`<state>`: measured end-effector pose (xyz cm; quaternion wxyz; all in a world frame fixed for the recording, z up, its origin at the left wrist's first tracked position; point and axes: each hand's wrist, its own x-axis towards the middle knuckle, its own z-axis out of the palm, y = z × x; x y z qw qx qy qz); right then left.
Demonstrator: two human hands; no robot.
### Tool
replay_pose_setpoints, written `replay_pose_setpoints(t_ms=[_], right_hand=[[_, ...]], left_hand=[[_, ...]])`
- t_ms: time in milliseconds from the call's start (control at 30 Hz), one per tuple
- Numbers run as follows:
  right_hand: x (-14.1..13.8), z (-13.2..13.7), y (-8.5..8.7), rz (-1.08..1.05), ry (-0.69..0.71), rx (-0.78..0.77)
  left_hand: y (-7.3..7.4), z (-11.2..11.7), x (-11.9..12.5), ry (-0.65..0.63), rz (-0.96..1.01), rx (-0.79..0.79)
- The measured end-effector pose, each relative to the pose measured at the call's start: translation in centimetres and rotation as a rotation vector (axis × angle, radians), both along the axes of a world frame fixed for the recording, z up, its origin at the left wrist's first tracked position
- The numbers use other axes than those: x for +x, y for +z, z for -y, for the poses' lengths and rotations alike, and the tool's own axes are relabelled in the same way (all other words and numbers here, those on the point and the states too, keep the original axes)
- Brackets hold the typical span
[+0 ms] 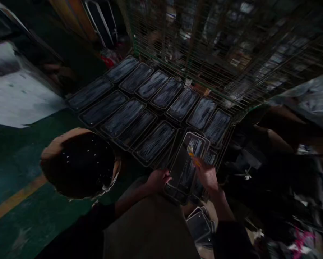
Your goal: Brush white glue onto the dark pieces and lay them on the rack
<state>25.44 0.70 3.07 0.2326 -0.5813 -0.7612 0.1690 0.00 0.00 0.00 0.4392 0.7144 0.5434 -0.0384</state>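
Note:
My right hand [206, 176] is closed round a small brush [195, 162] with a yellow handle. The brush's pale tip rests on, or just above, a dark rectangular panel [179, 163] with rounded corners and a light rim. White streaks run down the panel's right side, while its left side looks darker and plainer. My left hand [158, 181] pinches the panel's lower left edge, holding it tilted over other panels. Beyond it, several similar dark panels [181, 104] lie in slanting rows, most streaked with white.
To the left, a round container [51, 153] with a torn brown rim stands on the green floor [13, 144], its inside dark with white specks. Wire mesh [161, 46] rises behind the panels. Stacked panels [199, 226] sit low near my right arm. A white box-like object [21, 97] stands far left.

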Motion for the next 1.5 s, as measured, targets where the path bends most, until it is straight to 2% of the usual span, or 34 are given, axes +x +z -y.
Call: replay_pose_setpoints(t_ms=[133,233,333,467,533,667,900,1100,1200,1267,1367,1500], right_hand=[[-1.1,5.3,2.3,-0.156,0.068,-0.182],[-1.3,7.5,3.8,-0.329,0.062,-0.413],[-1.1,7.6,4.2,-0.533,-0.005,-0.622],[-0.8,4.5,2.5,-0.738,-0.097,-0.768],[-0.6,2.4,1.3,-0.790,-0.143,-0.756],[0.3,-1.5,-0.5,-0.829,-0.214,-0.637],[1.8,-6.0,-1.7,-0.810,-0.391,-0.324],[1.9,-8.4,-2.4,-0.614,-0.429,0.010],[1.6,-8.0,-2.5,-0.454,-0.321,0.085],[1.3,-6.8,-2.3,-0.336,-0.199,0.051],[0.6,-3.6,-1.5,-0.279,-0.041,-0.085],[0.1,0.6,0.4,-0.486,-0.007,-0.393]], left_hand=[[-0.1,0.4,0.2,0.030,0.040,0.019],[0.2,0.6,-0.1,0.048,0.087,0.012],[0.4,0.6,-0.4,0.059,0.137,-0.012],[-0.2,0.5,-0.3,0.076,0.159,-0.033],[-0.4,0.5,-0.2,0.083,0.162,-0.034],[-0.6,0.4,-0.1,0.082,0.146,-0.017],[-0.8,0.1,-0.1,0.040,0.116,0.003],[-1.5,0.2,-0.2,0.013,0.091,0.040],[-1.2,0.2,-0.2,0.036,0.116,-0.002],[-1.0,0.2,-0.1,0.053,0.127,-0.017],[-0.8,0.2,0.0,0.083,0.117,-0.011],[-0.7,0.3,0.0,0.103,0.107,-0.016]])
